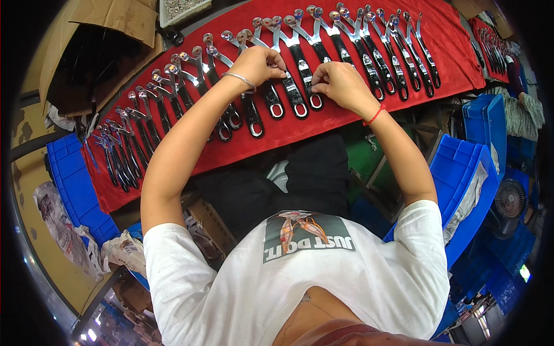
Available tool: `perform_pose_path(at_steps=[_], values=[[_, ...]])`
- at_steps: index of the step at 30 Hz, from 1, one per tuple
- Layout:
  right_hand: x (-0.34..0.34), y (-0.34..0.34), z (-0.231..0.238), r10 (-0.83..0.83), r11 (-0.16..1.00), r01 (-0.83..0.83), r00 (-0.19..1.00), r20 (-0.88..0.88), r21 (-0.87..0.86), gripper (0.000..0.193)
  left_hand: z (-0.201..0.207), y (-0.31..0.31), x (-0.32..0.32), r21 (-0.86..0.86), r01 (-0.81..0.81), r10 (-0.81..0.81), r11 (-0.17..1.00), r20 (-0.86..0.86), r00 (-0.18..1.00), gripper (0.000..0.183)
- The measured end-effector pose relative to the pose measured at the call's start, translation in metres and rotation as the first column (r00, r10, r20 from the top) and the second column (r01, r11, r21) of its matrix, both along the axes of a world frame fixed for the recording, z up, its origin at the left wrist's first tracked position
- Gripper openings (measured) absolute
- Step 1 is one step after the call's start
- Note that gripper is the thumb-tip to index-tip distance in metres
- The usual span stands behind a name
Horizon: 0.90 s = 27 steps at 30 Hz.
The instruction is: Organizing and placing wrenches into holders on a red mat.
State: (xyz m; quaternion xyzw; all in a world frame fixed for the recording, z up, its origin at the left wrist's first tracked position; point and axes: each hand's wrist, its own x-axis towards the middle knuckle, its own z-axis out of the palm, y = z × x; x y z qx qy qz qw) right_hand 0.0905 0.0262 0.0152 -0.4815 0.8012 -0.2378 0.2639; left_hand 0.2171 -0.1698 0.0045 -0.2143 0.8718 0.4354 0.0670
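Many Y-shaped tools with shiny chrome forked heads, ball tips and black handles lie in a long row, heads away from me. My left hand point(258, 64), with a bangle at its wrist, is closed in a pinch over one black handle point(293, 92) near the middle of the row. My right hand point(344, 85), a red cord round the wrist, has thumb and fingers pressed together beside the neighbouring black handle point(306, 74). Whatever either pinch holds is too small or hidden to make out.
The tools rest on a red cloth point(190, 158) over the table. An open cardboard box point(124, 20) and a tray of small metal parts point(183, 7) stand at the far left. Blue crates point(81, 184) flank both sides. A fan point(511, 199) stands at right.
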Motion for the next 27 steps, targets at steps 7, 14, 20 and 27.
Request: perform_pose_path(at_steps=[7, 14, 20, 27], values=[[-0.003, 0.002, -0.002, -0.078, 0.990, 0.089, 0.991, 0.106, -0.111, 0.019, 0.002, -0.007, -0.014, 0.010, 0.094, -0.095, 0.995, 0.118, 0.988, 0.017], [-0.007, -0.002, -0.007, -0.002, 0.999, 0.002, 1.000, 0.009, -0.052, 0.023, 0.003, -0.006, -0.016, -0.028, 0.102, -0.097, 0.994, 0.155, 0.983, 0.015], [-0.007, -0.002, -0.006, 0.020, 1.000, -0.020, 1.000, 0.012, -0.002, 0.022, 0.002, -0.030, 0.004, 0.475, -0.076, 0.064, 0.877, 0.040, 0.997, 0.023], [-0.013, -0.005, -0.011, -0.020, 0.995, 0.070, 0.845, 0.534, -0.074, 0.027, 0.003, -0.037, 0.025, 0.489, -0.188, 0.157, 0.852, 0.103, 0.982, 0.024]])
